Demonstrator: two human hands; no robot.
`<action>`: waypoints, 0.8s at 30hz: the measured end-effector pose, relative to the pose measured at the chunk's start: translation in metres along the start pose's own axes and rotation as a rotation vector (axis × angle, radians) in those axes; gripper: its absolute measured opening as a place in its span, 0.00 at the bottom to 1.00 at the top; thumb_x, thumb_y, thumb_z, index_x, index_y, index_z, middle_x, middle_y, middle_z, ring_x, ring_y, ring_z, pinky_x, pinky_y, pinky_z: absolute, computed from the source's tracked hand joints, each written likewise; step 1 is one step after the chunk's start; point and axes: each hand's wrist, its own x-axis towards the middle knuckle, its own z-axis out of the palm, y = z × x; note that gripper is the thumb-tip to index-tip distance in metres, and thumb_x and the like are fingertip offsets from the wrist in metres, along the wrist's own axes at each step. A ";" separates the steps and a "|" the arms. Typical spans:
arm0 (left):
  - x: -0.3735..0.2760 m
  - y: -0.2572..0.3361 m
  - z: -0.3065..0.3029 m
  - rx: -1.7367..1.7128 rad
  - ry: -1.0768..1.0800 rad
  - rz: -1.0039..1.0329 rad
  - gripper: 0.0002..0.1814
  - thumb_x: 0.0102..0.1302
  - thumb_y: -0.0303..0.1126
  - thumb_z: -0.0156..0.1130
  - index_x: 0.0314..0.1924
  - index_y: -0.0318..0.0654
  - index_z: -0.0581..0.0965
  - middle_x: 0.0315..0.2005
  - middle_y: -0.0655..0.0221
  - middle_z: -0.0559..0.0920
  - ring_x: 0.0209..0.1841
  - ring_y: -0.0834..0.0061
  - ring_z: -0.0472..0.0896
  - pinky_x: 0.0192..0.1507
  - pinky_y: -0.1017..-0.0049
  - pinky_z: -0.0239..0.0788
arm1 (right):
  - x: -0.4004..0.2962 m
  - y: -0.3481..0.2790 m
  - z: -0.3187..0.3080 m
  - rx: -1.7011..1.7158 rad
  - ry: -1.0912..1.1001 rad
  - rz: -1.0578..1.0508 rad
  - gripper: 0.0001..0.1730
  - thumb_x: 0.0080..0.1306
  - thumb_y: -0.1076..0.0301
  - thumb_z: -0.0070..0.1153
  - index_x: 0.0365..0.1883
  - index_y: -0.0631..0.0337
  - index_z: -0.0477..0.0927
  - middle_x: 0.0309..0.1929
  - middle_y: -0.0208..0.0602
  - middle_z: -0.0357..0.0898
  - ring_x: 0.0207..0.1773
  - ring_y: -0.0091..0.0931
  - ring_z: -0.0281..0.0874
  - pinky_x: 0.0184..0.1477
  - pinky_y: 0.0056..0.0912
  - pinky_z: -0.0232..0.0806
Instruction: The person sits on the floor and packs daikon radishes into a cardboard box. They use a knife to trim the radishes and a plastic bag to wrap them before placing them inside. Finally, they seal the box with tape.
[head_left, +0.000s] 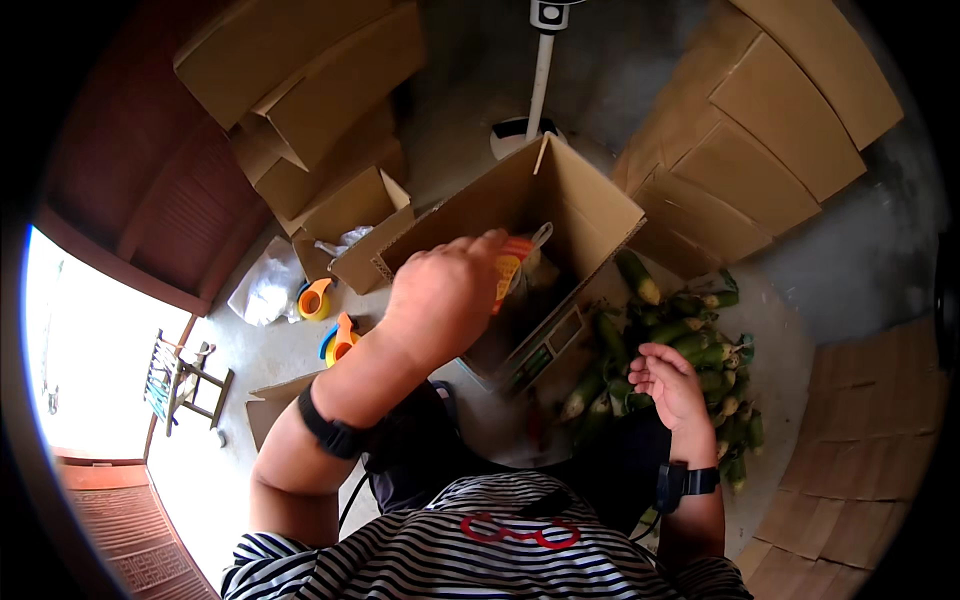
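Observation:
My left hand is over an open cardboard box, closed on a plastic packet with orange-red and yellow printing. A translucent loop sticks up from the packet's far side. The lower inside of the box is dark, so its contents are hard to make out. Against the box's near right side shows a panel with display windows, apparently of a digital scale. My right hand holds nothing, fingers loosely curled and apart, above a pile of green corn ears in husks.
Stacked cardboard boxes stand at upper left and upper right. Two tape dispensers and a plastic bag lie left. A white pole stand rises behind the box. A small folding chair stands by the doorway. Flattened cardboard lies right.

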 end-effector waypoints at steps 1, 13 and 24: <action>0.011 0.004 0.012 0.126 -0.159 -0.010 0.23 0.69 0.41 0.57 0.59 0.37 0.73 0.45 0.56 0.83 0.47 0.54 0.81 0.50 0.63 0.72 | -0.003 0.000 -0.004 0.014 0.002 -0.012 0.13 0.70 0.70 0.53 0.51 0.63 0.77 0.38 0.36 0.83 0.37 0.26 0.82 0.38 0.26 0.72; -0.089 -0.034 0.038 -0.715 0.557 -0.355 0.13 0.65 0.23 0.62 0.46 0.36 0.69 0.34 0.73 0.74 0.34 0.85 0.73 0.38 0.84 0.67 | 0.086 -0.067 0.015 -0.382 0.101 -0.525 0.13 0.67 0.72 0.56 0.50 0.63 0.77 0.37 0.28 0.80 0.39 0.20 0.77 0.42 0.24 0.69; -0.094 -0.008 0.102 -0.694 0.628 -0.272 0.22 0.61 0.25 0.68 0.54 0.35 0.71 0.53 0.62 0.72 0.55 0.68 0.75 0.55 0.71 0.72 | 0.182 -0.152 0.104 -1.192 0.104 -0.521 0.10 0.55 0.74 0.55 0.35 0.55 0.84 0.39 0.42 0.84 0.46 0.41 0.81 0.49 0.40 0.71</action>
